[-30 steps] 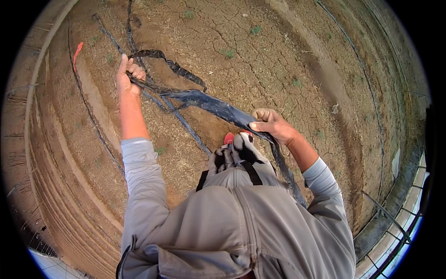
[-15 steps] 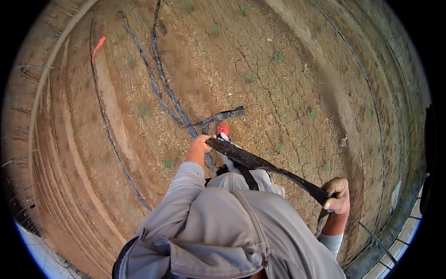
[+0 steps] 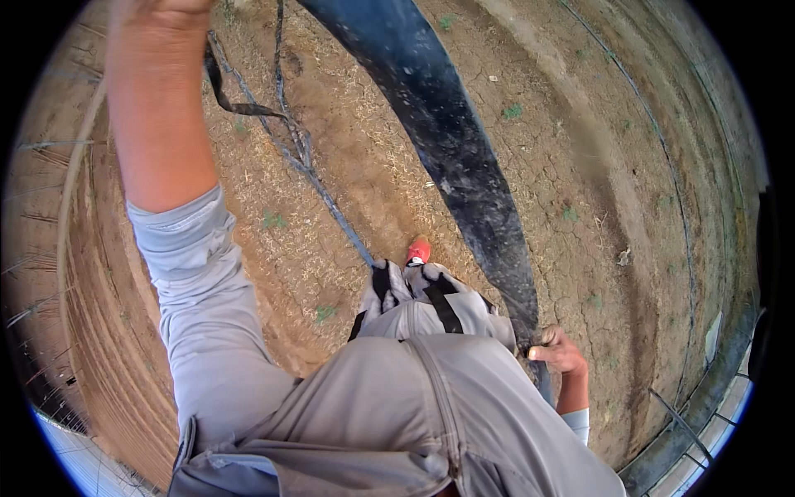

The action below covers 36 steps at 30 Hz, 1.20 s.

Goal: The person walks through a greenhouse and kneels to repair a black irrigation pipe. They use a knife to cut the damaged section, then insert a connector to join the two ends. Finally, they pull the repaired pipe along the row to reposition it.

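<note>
A long, dirt-speckled black plastic strip stretches large across the view, from the top edge down to my right hand, whose fingers are closed on it beside my hip. My left hand is raised high at the top left, cut off by the frame edge, so its fingers and what they hold are hidden. A narrower dark length of plastic hangs just below that hand, over flattened black and grey lines lying on the dirt.
Dry cracked soil with small weeds surrounds my red shoe. A thin dark line runs along the right. A curved pale hose or edge is at the left; a metal bar and dark border are at lower right.
My left hand has swung from near my waist up and out past the top edge, and the strip now rises close to the camera. My right hand still grips it, slightly further left than before.
</note>
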Motion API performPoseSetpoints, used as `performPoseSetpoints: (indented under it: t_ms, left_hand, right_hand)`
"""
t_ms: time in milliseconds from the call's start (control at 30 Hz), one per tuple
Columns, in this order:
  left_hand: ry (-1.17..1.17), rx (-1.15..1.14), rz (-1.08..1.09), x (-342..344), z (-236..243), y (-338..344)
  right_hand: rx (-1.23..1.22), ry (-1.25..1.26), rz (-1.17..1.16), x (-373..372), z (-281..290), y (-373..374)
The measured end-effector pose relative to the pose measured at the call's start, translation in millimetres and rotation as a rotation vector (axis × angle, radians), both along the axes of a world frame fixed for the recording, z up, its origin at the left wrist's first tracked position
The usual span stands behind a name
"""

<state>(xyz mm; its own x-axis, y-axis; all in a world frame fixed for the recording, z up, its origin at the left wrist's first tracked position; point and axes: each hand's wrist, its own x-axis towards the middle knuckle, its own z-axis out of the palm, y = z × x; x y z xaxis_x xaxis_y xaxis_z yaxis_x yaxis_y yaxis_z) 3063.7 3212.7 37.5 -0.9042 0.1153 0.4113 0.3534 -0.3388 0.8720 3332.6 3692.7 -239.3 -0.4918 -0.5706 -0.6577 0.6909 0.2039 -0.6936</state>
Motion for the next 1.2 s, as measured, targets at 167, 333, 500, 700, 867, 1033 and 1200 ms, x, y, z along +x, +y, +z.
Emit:
performPoseSetpoints:
  t_ms: [167, 333, 500, 700, 867, 1033, 1200]
  left_hand:
    - [-0.551, 0.242, 0.36, -63, -196, -12]
    - [-0.766, 0.575, 0.229, -77, -294, -43]
    - [-0.746, 0.788, -0.034, -92, -327, -61]
    - [-0.668, 0.804, -0.087, -103, -356, -101]
    - [-0.772, 0.85, -0.072, -120, -372, -114]
    - [-0.823, 1.215, 0.014, -145, -402, -164]
    - [-0.935, 1.159, 0.183, -187, -426, -239]
  right_hand:
    - [0.198, -0.06, -0.151, -4, 22, 4]
    - [-0.006, -0.059, -0.103, -49, -3, -47]
    - [-0.104, -0.139, -0.025, -135, -22, -140]
    - [-0.223, -0.133, 0.004, -254, -32, -277]
    - [-0.21, -0.131, 0.034, -348, -46, -387]
    - [-0.117, -0.197, 0.128, -389, -60, -425]
    - [0.072, -0.092, 0.24, -381, -22, -414]
